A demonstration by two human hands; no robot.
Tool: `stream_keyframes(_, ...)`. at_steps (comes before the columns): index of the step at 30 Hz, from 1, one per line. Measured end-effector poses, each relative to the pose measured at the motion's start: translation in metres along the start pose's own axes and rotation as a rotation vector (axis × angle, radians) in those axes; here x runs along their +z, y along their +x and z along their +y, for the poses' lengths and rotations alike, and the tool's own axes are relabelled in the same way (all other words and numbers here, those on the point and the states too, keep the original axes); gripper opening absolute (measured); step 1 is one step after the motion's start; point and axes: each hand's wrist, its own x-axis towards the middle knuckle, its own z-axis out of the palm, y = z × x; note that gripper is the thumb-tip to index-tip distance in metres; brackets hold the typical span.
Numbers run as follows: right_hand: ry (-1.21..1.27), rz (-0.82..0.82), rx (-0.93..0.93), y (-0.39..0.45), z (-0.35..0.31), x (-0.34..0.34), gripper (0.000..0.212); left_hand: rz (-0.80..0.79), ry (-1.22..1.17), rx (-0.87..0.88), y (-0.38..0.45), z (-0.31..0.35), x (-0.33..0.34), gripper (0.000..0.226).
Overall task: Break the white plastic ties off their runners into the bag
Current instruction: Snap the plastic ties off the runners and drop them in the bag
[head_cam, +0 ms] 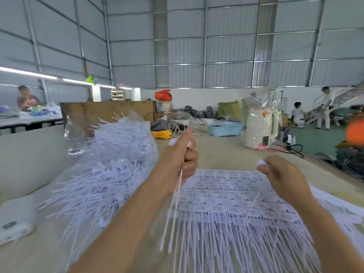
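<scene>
My left hand (pixel 182 154) pinches 2 loose ties (pixel 174 209) clear of the sheet; my right hand (pixel 283 178) grips another tie (pixel 254 203), bag (pixel 110 164) near.

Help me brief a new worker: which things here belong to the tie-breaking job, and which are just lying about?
Job:
left hand gripping loose ties
right hand pinching the tie sheet
clear bag full of ties

Lying about:
blue basket
cream kettle
yellow bundle
black cable

left hand (pixel 182 154) grips loose ties (pixel 173 209); right hand (pixel 283 178) pinches the runner sheet (pixel 232 194) beside the bag (pixel 110 158).
</scene>
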Motion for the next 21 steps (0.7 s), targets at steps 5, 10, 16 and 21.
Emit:
stream_keyframes(5,0.006,0.003,-0.102,-0.001,-0.026,0.008,0.011,0.174,0.764,0.209,0.007,0.044,-0.078,0.041)
stream_keyframes(10,-0.007,0.014,-0.077,-0.001,-0.024,0.007,0.012,0.105,1.682,-0.112,0.037,0.008,-0.149,0.035)
stream_keyframes(16,-0.014,-0.021,-0.026,-0.002,-0.024,0.005,0.010,0.209,1.875,-0.281,0.047,-0.012,-0.171,0.051)
stream_keyframes(21,-0.093,-0.142,0.097,-0.002,-0.025,-0.002,0.019,0.304,2.062,-0.458,0.055,-0.007,-0.138,0.052)
